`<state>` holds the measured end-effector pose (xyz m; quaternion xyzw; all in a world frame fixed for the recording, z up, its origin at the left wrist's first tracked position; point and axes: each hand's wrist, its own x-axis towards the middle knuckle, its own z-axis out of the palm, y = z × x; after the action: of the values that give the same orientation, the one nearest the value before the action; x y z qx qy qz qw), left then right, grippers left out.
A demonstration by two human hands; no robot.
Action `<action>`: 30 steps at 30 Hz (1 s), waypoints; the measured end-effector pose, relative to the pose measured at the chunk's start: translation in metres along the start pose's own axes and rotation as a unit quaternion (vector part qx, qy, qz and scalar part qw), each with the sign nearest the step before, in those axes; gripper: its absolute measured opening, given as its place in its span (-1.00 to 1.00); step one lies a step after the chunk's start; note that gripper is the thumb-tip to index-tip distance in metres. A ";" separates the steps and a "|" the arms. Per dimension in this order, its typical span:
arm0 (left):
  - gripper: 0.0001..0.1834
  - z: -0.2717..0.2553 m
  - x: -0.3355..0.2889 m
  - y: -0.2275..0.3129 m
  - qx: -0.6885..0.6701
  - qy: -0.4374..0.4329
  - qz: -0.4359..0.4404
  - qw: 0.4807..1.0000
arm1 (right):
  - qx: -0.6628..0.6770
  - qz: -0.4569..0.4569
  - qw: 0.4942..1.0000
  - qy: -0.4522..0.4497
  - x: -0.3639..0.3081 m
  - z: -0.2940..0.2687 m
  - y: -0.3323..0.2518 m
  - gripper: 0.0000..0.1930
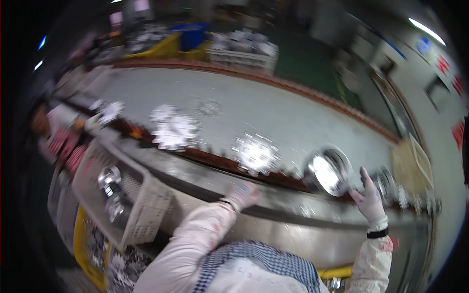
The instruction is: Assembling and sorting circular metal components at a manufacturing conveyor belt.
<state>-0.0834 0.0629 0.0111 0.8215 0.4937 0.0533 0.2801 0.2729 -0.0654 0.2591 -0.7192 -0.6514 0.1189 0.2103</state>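
Observation:
My left hand (245, 194), in a pale glove, hangs over the metal ledge just below a shiny flower-shaped metal piece (256, 153). Its fingers are too blurred to tell whether they are curled round anything. To the right, my right hand (370, 201) is gloved, with thumb and fingers spread apart. Close to its thumb is a round, shiny metal pot-like part (326, 171), tilted at the near edge of the belt; blur hides whether they touch. Beyond that hand sits another round metal part (383, 185).
A long pale belt (293, 110) with brown edges crosses ahead, carrying more flower-shaped metal pieces (175, 129). At left stands a white crate (141, 215) holding round metal parts; behind it, a co-worker's gloved hand (93, 122) reaches toward the belt. Filled crates (244, 57) stand beyond.

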 end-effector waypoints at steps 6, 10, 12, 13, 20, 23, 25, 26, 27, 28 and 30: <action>-0.60 0.011 -0.048 0.018 0.066 0.055 0.112 0.990 | 0.001 -0.105 0.980 -0.169 0.109 0.027 -0.099 -0.11; -0.61 0.026 -0.064 0.013 0.022 0.083 0.105 0.991 | -0.140 -0.024 0.929 -0.342 0.149 0.072 -0.117 -0.46; -0.61 0.016 -0.062 0.028 0.011 0.061 0.097 0.993 | -0.137 -0.109 0.931 -0.320 0.130 0.070 -0.127 -0.54; -0.61 0.012 -0.068 0.027 0.004 0.032 0.091 0.995 | -0.157 -0.206 0.928 -0.267 0.102 0.061 -0.143 -0.55; -0.60 -0.011 -0.018 0.011 -0.017 0.039 0.051 0.998 | 0.008 -0.071 0.992 0.102 -0.023 -0.049 -0.083 -0.59; -0.59 -0.011 0.012 0.017 0.003 0.060 0.009 0.998 | -0.111 0.027 0.992 0.051 -0.083 -0.080 -0.010 -0.55; -0.59 -0.008 0.038 0.030 0.049 0.057 0.023 0.997 | -0.115 0.200 0.973 -0.008 -0.134 -0.097 0.044 -0.56; -0.57 -0.008 0.041 0.043 0.050 0.052 0.029 0.997 | -0.074 0.305 0.949 -0.034 -0.161 -0.104 0.063 -0.57; -0.58 -0.002 0.048 0.047 0.069 0.046 0.034 0.996 | -0.043 0.367 0.925 -0.088 -0.178 -0.111 0.076 -0.50; -0.62 0.002 0.051 0.054 0.058 0.077 0.034 0.995 | -0.039 0.385 0.919 -0.073 -0.191 -0.114 0.083 -0.50; -0.64 0.013 0.064 0.048 0.090 0.115 0.055 0.988 | -0.075 0.232 0.964 -0.104 -0.179 -0.114 0.078 -0.35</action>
<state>-0.0086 0.0941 0.0130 0.8575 0.4797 0.1186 0.1431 0.3707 -0.2636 0.3054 -0.8482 -0.4919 0.1892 0.0533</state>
